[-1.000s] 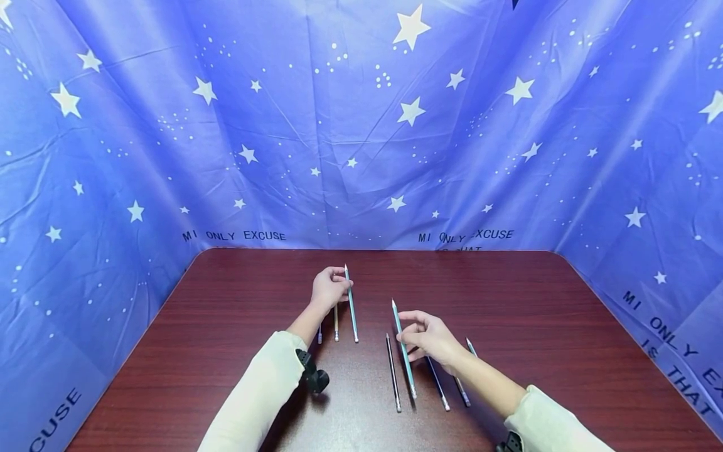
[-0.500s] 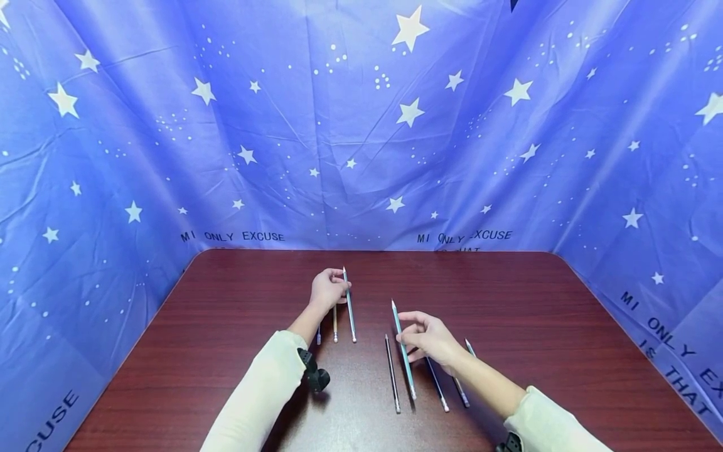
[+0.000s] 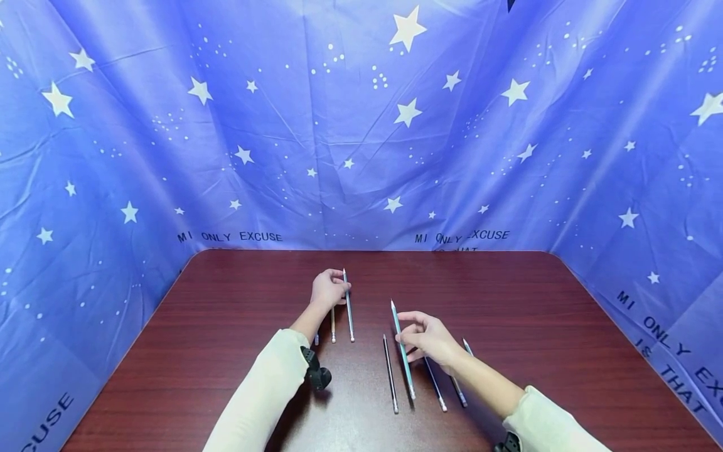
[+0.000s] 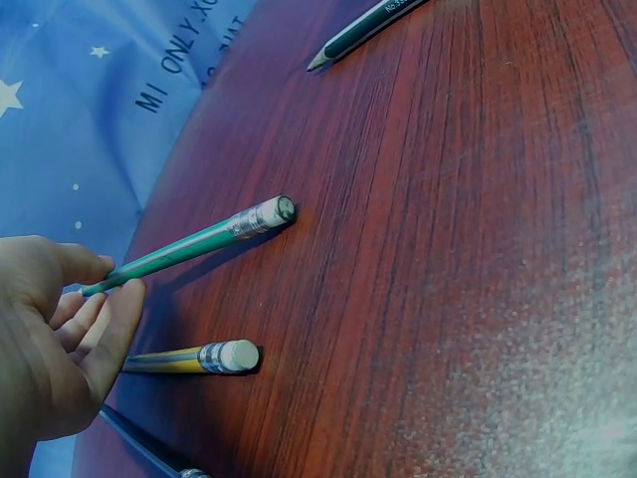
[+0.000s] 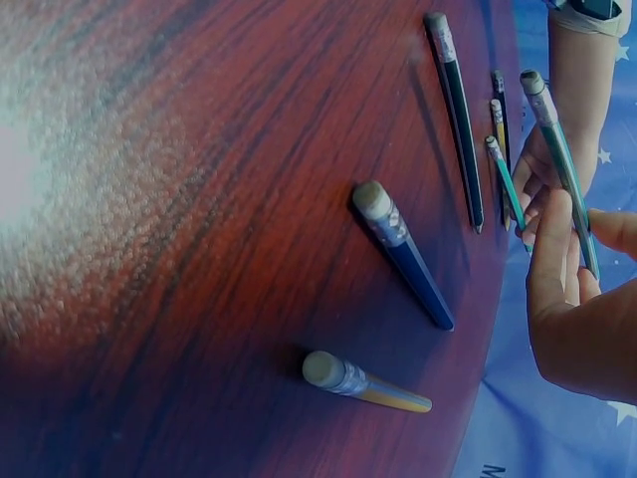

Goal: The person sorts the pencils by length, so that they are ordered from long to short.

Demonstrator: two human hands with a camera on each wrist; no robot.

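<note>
In the head view my left hand point(image 3: 327, 289) pinches a green pencil point(image 3: 349, 317) near its sharpened tip, the eraser end pointing toward me. A yellow pencil point(image 4: 179, 359) and a dark pencil point(image 4: 144, 441) lie beside it, partly behind the hand in the left wrist view. Closer to me, my right hand point(image 3: 432, 339) pinches a second green pencil point(image 3: 405, 370) between thumb and fingers, point slanting up and away. Left of that one lies a black pencil point(image 3: 390, 376). A dark blue pencil point(image 5: 413, 274) and a yellow pencil point(image 5: 393, 391) lie under the right hand's side.
The dark red-brown wooden table point(image 3: 237, 301) has rounded far corners. Blue star-print cloth point(image 3: 339, 125) hangs around its back and sides. Another pencil tip point(image 3: 466, 346) shows past my right forearm. A black wrist camera point(image 3: 318, 371) sits at my left cuff.
The head view has shifted slightly. Both hands still pinch their green pencils in almost the same places, and the pencils on the table keep their layout.
</note>
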